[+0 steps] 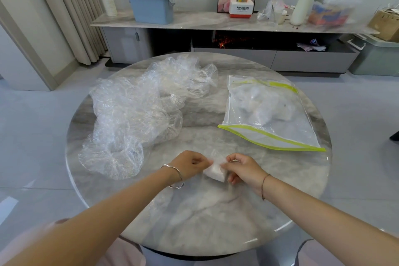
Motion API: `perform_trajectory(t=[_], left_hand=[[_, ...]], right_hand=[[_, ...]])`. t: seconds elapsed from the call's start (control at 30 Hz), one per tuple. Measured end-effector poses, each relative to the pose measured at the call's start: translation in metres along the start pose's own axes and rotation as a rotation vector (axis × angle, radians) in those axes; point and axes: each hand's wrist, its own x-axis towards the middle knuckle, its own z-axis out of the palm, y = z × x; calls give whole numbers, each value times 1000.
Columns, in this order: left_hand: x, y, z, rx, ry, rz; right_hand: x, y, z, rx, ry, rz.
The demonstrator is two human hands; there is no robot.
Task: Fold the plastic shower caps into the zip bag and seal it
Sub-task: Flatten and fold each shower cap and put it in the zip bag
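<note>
shower caps [138,110] left on table [216,222], zip bag [269,112] right

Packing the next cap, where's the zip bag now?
Head view: the clear, green-edged plastic zip bag lies on the right of the round marble table, beyond the right hand.

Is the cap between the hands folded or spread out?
Folded: the shower cap is a small compact bundle pinched between left hand and right hand, unlike the loose caps spread beside it.

"Panasonic" is printed in dark letters on the white and red box [241,8] set on the long sideboard [194,21]. No other text can be read.
</note>
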Motion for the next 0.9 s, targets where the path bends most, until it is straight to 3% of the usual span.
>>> perform_trajectory(t=[0.17,0.3,0.37,0.43,0.5,0.6,0.7,0.77,0.9], left_hand=[[4,16,6,-264,42,-130],[12,32,12,-376,-1,-119],[22,42,14,-353,54,-59],[37,48,16,-184,203,55],[52,52,16,149,275,201],[75,66,20,628,238,309],[101,78,24,957,178,334],[111,87,24,997,177,349],[104,113,22,826,270,394]], right_hand=[[-10,-10,-16,305,-96,81],[-15,-15,-33,405,-73,61],[-17,-15,-42,422,-19,33],[-17,-14,-54,436,72,-24],[-16,-12,-63,419,151,-83],[-14,-6,-76,376,233,-143],[-12,-3,-84,263,312,-220],[-11,-5,-86,146,366,-283],[-5,-12,-89,-22,383,-450]])
